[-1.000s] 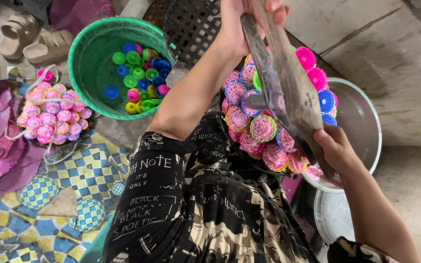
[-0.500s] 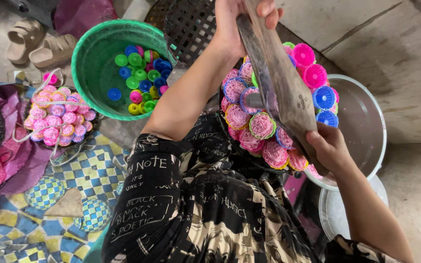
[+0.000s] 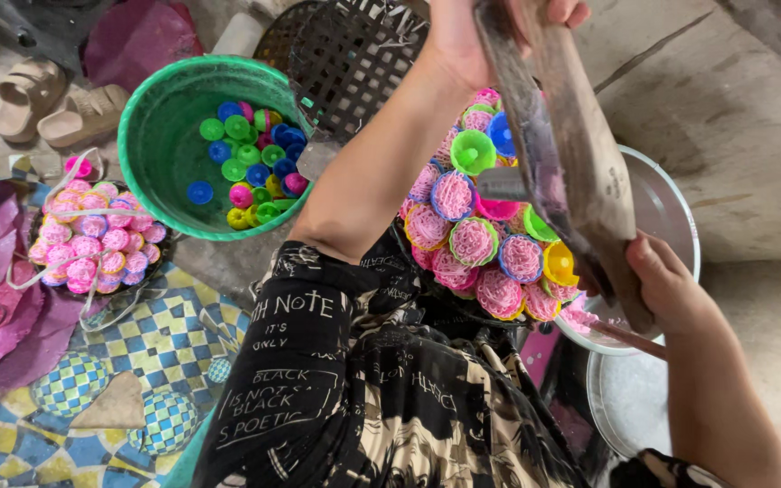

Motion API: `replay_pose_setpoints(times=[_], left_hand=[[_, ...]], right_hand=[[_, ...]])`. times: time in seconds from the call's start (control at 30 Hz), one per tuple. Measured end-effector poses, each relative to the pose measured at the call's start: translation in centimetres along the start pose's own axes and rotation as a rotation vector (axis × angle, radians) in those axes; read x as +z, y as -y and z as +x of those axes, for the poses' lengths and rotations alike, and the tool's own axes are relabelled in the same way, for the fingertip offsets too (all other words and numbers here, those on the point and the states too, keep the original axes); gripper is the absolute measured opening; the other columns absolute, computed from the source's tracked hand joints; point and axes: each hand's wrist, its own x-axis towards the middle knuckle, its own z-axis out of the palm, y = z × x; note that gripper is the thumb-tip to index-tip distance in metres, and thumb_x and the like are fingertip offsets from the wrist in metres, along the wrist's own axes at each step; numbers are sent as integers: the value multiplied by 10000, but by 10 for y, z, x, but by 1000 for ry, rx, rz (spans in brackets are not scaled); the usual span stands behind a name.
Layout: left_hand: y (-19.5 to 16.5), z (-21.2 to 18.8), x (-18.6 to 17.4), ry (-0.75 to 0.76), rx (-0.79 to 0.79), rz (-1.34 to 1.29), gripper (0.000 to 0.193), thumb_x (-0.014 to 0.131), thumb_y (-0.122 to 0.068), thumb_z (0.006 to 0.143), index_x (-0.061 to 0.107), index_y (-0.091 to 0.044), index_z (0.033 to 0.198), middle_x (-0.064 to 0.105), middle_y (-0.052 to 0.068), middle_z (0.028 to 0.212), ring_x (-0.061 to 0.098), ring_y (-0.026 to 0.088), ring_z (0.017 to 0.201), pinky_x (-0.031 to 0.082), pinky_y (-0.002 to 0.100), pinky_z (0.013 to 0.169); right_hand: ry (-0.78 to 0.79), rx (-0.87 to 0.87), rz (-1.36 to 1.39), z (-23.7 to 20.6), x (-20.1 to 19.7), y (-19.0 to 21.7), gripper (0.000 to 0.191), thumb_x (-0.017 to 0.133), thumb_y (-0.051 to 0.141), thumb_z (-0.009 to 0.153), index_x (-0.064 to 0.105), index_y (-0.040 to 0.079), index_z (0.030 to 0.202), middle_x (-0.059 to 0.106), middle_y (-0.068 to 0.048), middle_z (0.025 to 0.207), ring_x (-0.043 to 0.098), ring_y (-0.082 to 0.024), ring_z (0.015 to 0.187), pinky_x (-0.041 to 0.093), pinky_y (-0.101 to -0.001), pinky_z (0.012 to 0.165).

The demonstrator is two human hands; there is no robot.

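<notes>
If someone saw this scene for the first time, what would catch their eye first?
Probably the long wooden board held slanting between the left hand at top and the right hand lower right. Under it lies a heap of bright caps filled with pink mesh; a green basin of loose caps stands left.

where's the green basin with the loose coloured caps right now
In the head view the green basin sits upper left on the floor, left of the person's raised left forearm, just below the beige sandals and right above the tray of pink filled caps.

Found no packages, labels, signs or screens anywhere in the frame; saw only white lettering printed on a black sleeve (image 3: 286, 361), lower centre.
</notes>
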Motion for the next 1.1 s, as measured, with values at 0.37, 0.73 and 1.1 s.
replay_pose_setpoints(times=[0.37,0.73,1.1], left_hand=[[32,-40,-47,-517,-100,-118,460,408,-594,952,485,-157,831,434,50,617,490,260,590,455,475,719],[6,-41,-64,-495,-40,3,474,386,-537,994,393,-113,782,406,56,628,455,245,582,436,455,679],[30,-35,-50,-494,-51,-9,714,339,-759,969,565,-82,939,348,-23,507,403,167,426,406,386,512]], right_hand=[[-179,283,-357,5,-33,9,630,396,450,1088,730,-74,980,745,-166,782,689,-248,672,561,-389,657],[-325,176,-447,33,23,17,481,505,393,1065,714,-38,1109,711,-106,757,645,-164,629,526,-327,586],[-433,276,-570,20,30,34,440,535,378,1037,727,3,1162,697,-123,705,584,-180,512,478,-354,506]])
